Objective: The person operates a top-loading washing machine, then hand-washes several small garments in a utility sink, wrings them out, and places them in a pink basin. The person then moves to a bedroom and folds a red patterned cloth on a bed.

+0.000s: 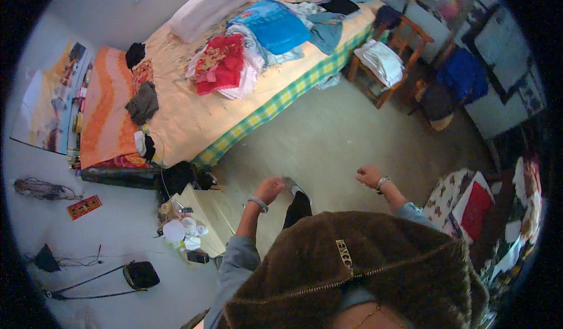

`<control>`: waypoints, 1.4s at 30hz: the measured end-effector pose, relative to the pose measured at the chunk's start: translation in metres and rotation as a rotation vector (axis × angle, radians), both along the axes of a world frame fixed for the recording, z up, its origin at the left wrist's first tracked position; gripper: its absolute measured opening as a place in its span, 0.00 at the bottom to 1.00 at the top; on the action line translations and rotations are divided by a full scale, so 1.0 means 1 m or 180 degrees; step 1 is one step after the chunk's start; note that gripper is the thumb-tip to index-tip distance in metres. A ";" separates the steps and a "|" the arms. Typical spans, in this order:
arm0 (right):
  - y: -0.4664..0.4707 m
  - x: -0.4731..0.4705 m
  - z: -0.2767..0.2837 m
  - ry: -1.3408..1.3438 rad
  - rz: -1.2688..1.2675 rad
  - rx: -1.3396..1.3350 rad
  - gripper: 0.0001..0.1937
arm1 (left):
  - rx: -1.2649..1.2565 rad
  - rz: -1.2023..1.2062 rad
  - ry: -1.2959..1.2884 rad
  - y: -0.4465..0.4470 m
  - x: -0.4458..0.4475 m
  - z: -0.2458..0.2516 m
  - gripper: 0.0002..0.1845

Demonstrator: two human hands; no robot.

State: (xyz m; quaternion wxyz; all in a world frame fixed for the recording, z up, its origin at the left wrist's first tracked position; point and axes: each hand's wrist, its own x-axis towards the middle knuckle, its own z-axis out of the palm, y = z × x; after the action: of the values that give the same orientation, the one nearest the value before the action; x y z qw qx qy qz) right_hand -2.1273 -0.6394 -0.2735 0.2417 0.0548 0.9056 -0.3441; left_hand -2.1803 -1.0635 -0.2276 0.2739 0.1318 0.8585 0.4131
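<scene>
My left hand (269,190), with a bracelet at the wrist, hangs over the floor beside a pale bedside cabinet (206,217). Its fingers are loosely curled, and no held object shows. Further right, my right hand (369,176) wears a bracelet or watch and is also over the floor, its fingers curled inward and no object visible in it. One of my feet, in a grey shoe (294,186), shows close to the left hand. Ahead stands a bed (246,113) with a peach sheet, bearing a red cloth (220,63) and a blue folded cloth (272,25).
A wooden chair (379,101) with folded white cloths (380,60) stands at the bed's right. Small containers crowd the cabinet top at left. Red and white fabrics (475,206) lie at the right. A black bag (141,275) hangs on the left wall.
</scene>
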 end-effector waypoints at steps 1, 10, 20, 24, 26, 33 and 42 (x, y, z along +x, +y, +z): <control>-0.019 -0.023 0.000 -0.0070 -0.0023 -0.0158 0.20 | -0.0001 0.0109 0.0118 -0.012 -0.018 -0.004 0.15; -0.119 -0.153 -0.025 -0.0393 0.1538 -0.0122 0.16 | -0.0199 0.1184 0.0101 -0.113 -0.110 0.021 0.17; -0.174 -0.253 -0.073 -0.0357 0.3831 0.0172 0.16 | -0.1693 0.4523 0.1997 -0.279 0.082 0.181 0.13; -0.205 -0.282 -0.070 -0.0025 0.4000 0.0336 0.16 | -0.3217 0.5084 0.2705 -0.338 0.165 0.269 0.15; -0.219 -0.288 -0.081 0.0225 0.4150 0.0028 0.16 | -0.3595 0.5257 0.2813 -0.365 0.196 0.305 0.19; -0.288 -0.275 -0.162 -0.0140 0.4208 0.0527 0.18 | -0.5254 0.5540 0.1506 -0.471 0.312 0.347 0.30; -0.374 -0.255 -0.119 -0.0200 0.4512 0.0427 0.16 | -0.6638 0.5504 0.0757 -0.543 0.354 0.377 0.36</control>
State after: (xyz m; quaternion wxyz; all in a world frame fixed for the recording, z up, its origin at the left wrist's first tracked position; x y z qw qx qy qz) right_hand -2.3819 -1.0137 -0.3925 0.4294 -0.5226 0.7351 -0.0459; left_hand -1.8261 -1.6063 0.1494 -0.1741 -0.6762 0.5949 -0.3982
